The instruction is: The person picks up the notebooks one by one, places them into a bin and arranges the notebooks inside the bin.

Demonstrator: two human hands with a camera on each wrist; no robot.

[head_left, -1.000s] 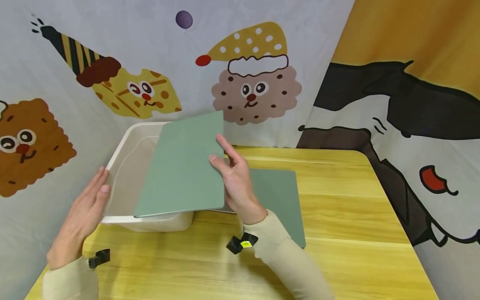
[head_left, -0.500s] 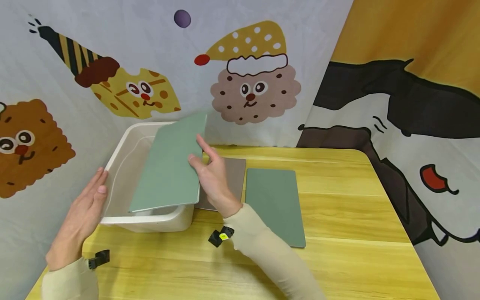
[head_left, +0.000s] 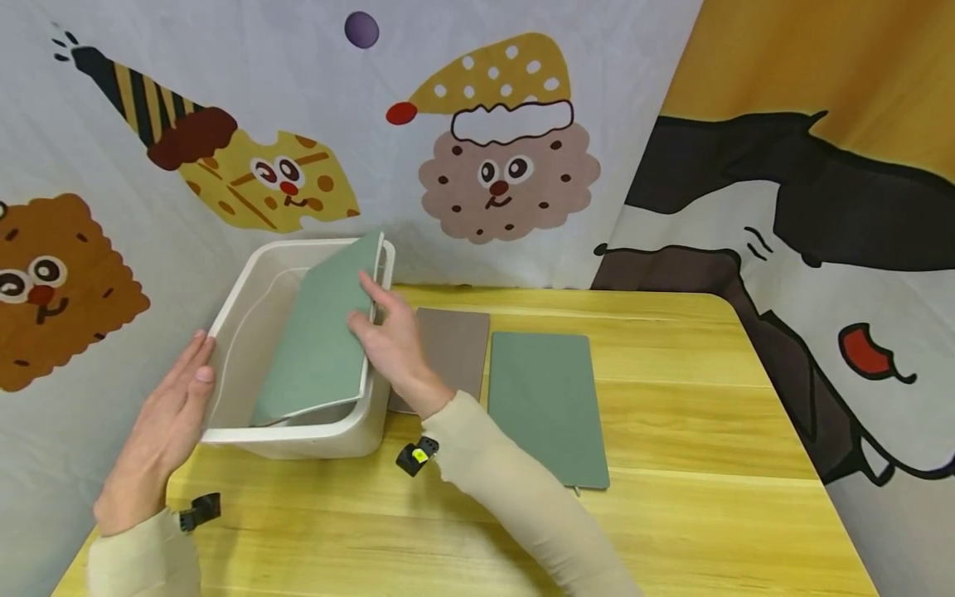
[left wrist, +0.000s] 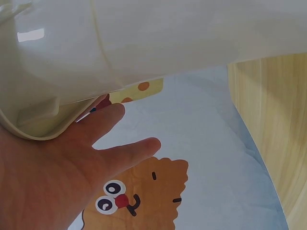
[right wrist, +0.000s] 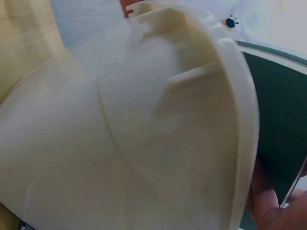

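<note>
Cartoon-print backdrop [head_left: 395,195] behind wood table [head_left: 709,497]. Right hand [head_left: 395,340] pinches light green notebook [head_left: 313,348] at its right edge; notebook tilted, mostly inside white bin [head_left: 306,433], gap to left wall. Left hand [head_left: 160,423]: straight fingers against bin's left side, no grip. Taupe notebook [head_left: 455,348] beside bin; dark green notebook [head_left: 548,406] further right, table running well past its edge.

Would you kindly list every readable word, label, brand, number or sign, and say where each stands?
No text can be read.
The yellow tag on the black wrist mount is too small to read.
No lettering shows on the pale green rectangular notebook, darker green rectangular notebook, grey-brown rectangular notebook or white plastic bin.
</note>
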